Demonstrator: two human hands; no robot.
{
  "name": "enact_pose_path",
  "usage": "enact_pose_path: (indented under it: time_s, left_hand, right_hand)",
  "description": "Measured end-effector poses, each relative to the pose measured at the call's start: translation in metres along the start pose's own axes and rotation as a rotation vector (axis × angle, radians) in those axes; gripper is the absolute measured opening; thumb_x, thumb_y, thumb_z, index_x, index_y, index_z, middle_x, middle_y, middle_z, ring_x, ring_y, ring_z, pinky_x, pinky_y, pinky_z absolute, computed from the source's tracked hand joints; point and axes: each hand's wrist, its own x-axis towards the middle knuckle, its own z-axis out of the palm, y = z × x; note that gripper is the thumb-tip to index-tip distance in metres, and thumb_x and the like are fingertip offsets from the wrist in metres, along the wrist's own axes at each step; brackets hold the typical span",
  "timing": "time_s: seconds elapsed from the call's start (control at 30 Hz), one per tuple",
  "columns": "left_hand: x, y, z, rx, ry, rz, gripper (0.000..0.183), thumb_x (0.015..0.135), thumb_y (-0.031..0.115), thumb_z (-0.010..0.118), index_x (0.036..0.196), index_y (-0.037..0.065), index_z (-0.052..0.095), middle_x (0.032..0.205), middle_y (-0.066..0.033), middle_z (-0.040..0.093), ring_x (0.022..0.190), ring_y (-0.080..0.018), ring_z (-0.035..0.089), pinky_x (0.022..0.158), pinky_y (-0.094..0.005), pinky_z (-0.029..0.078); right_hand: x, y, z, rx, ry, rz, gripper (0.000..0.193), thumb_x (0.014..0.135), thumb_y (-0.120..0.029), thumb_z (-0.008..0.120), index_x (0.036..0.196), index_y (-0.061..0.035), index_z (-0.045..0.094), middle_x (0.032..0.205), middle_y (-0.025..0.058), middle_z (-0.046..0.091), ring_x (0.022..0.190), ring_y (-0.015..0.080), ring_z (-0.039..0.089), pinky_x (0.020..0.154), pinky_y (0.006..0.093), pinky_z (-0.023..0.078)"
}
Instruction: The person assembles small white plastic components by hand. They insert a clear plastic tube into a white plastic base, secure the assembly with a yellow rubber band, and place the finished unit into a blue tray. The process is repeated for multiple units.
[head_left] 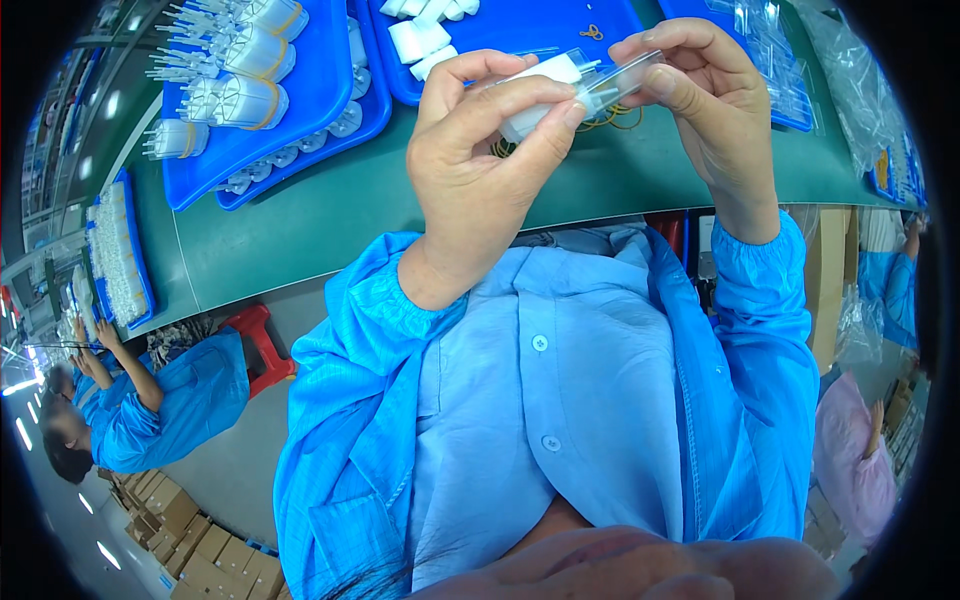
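Over the near edge of the middle tray, my left hand is closed around a white block-like part, with thin white tips at its right end. My right hand pinches a clear plastic piece between thumb and fingers, right beside those tips. Whether the clear piece touches the white part, I cannot tell. Several yellowish rubber bands show below and behind my fingers, partly hidden by them. Another small cluster of rubber bands lies in the blue middle tray.
Stacked blue trays at the left hold banded bundles of white thin-tipped parts. White rolls lie in the middle tray. Clear plastic pieces fill a right-hand tray. The green table ends before me; a co-worker sits at left.
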Motion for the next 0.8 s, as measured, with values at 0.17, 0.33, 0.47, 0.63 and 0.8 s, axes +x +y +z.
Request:
enact_pose_path:
  time_s: [0.17, 0.33, 0.47, 0.63, 0.8]
  left_hand:
    - [0.0, 0.0, 0.0, -0.065, 0.015, -0.025, 0.017, 0.08, -0.002, 0.072, 0.097, 0.001, 0.07, 0.112, -0.0087, 0.053, 0.096, -0.0137, 0.056, 0.081, -0.0243, 0.047]
    - [-0.004, -0.008, 0.005, -0.175, 0.079, -0.057, 0.023, 0.083, -0.001, 0.07, 0.104, 0.001, 0.06, 0.112, -0.0087, 0.054, 0.098, -0.0148, 0.056, 0.086, -0.0267, 0.046]
    - [-0.005, -0.004, 0.012, -0.436, 0.106, -0.16, 0.024, 0.086, 0.0, 0.067, 0.101, 0.004, 0.049, 0.111, -0.0096, 0.052, 0.098, -0.0158, 0.057, 0.082, -0.0272, 0.049]
    - [-0.009, -0.014, 0.015, -0.534, 0.199, -0.212, 0.024, 0.087, 0.0, 0.066, 0.094, 0.006, 0.044, 0.107, -0.0097, 0.052, 0.092, -0.0148, 0.059, 0.07, -0.025, 0.052]
    - [-0.009, -0.011, 0.014, -0.618, 0.19, -0.337, 0.014, 0.093, 0.007, 0.059, 0.088, 0.006, 0.047, 0.1, -0.0113, 0.06, 0.093, -0.0204, 0.062, 0.085, -0.0388, 0.054]
  right_hand:
    - [0.0, 0.004, -0.003, 0.004, 0.013, 0.019, 0.034, 0.086, -0.011, 0.068, 0.116, 0.0, 0.056, 0.113, 0.0176, 0.062, 0.098, 0.021, 0.064, 0.081, 0.0316, 0.056]
    - [0.006, -0.01, 0.021, 0.165, 0.209, 0.096, 0.019, 0.086, -0.001, 0.066, 0.104, 0.0035, 0.061, 0.088, 0.006, 0.065, 0.079, 0.0108, 0.062, 0.069, 0.022, 0.051]
    - [0.011, -0.012, 0.025, 0.031, 0.218, 0.06, 0.024, 0.086, -0.001, 0.067, 0.108, 0.005, 0.061, 0.091, 0.0073, 0.065, 0.082, 0.0114, 0.062, 0.071, 0.0216, 0.051]
    - [0.016, -0.022, 0.028, -0.671, -0.003, -0.293, 0.052, 0.08, -0.017, 0.075, 0.122, 0.0055, 0.053, 0.107, 0.0154, 0.058, 0.095, 0.0202, 0.059, 0.08, 0.0293, 0.049]
    - [0.018, -0.017, 0.038, -1.012, -0.084, -0.51, 0.101, 0.062, -0.045, 0.085, 0.132, 0.0086, 0.038, 0.123, 0.0242, 0.044, 0.112, 0.0369, 0.048, 0.095, 0.0414, 0.041]
